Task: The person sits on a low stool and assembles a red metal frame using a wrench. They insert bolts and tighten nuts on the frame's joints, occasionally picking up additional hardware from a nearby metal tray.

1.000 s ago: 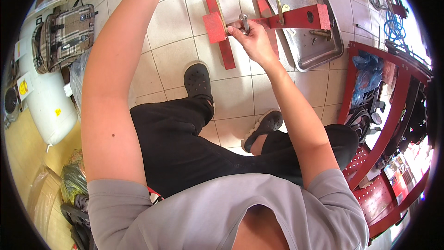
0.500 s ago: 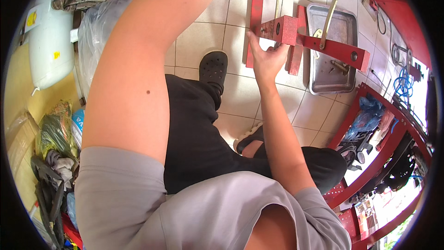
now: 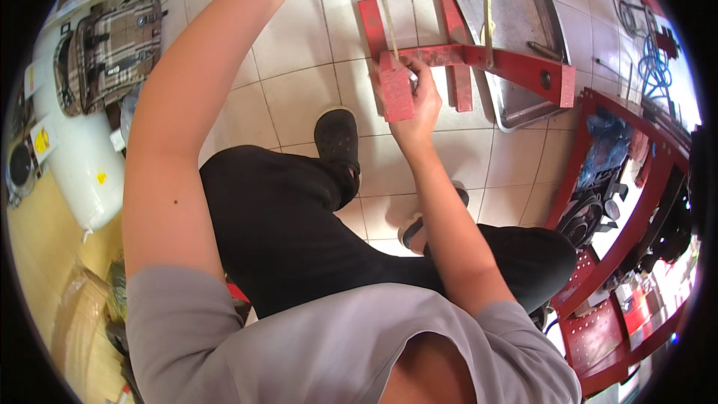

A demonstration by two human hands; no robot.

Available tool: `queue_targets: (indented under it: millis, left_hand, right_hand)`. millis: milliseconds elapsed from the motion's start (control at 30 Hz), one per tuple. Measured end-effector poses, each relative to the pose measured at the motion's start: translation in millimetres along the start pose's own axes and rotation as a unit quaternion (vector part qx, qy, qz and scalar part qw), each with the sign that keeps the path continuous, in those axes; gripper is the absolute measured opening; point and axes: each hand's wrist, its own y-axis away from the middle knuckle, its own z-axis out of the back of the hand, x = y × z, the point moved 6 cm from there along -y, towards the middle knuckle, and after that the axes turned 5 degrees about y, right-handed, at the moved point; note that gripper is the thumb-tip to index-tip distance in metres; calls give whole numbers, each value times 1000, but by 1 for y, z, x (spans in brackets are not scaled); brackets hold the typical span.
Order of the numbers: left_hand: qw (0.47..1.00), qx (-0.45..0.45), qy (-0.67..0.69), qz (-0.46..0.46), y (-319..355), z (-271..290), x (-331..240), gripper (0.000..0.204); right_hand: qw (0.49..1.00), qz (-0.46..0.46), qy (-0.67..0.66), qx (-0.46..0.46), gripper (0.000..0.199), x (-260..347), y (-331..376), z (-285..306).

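My right hand (image 3: pixel 420 108) is closed around the end of a red metal frame (image 3: pixel 516 69), beside its square red block end (image 3: pixel 396 90). Something small and shiny shows at my fingers; its kind I cannot make out. Two thin pale metal rods (image 3: pixel 488 11) rise from the frame's crossbar toward the upper edge. Below the crossbar, two red flat bars (image 3: pixel 372 26) lie near the floor, roughly parallel. My left forearm (image 3: pixel 247 11) reaches up and out of the top of the picture, so the left hand is hidden.
A grey metal tray (image 3: pixel 516 7) with a few metal parts lies on the tiled floor behind the frame. At right stands a red rack (image 3: pixel 598 284) with tools, bags and blue cable (image 3: pixel 655 67). At left are a white tank (image 3: pixel 78 168) and a plaid bag (image 3: pixel 120 52).
The red frame has turned, its block end coming left and nearer with my right hand. My left arm has shifted left, and its hand stays out of view. The whole view has shifted too.
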Motion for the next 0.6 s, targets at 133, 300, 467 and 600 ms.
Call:
queue_targets:
  millis: [133,300,467,600]
  left_hand:
    - [999,29,28,3,4,2,-3,47]
    - [999,11,37,0,11,6,-7,46]
    - [999,23,30,-5,12,5,-10,46]
    - [999,33,27,-4,12,6,-13,46]
  right_hand:
    - [985,-70,-94,130,54,-13,1,7]
    - [944,-83,-279,157,27,-22,-9,12]
    - [972,8,-142,187,21,-19,-29,13]
    - [970,-5,-61,234,26,-23,-32,8]
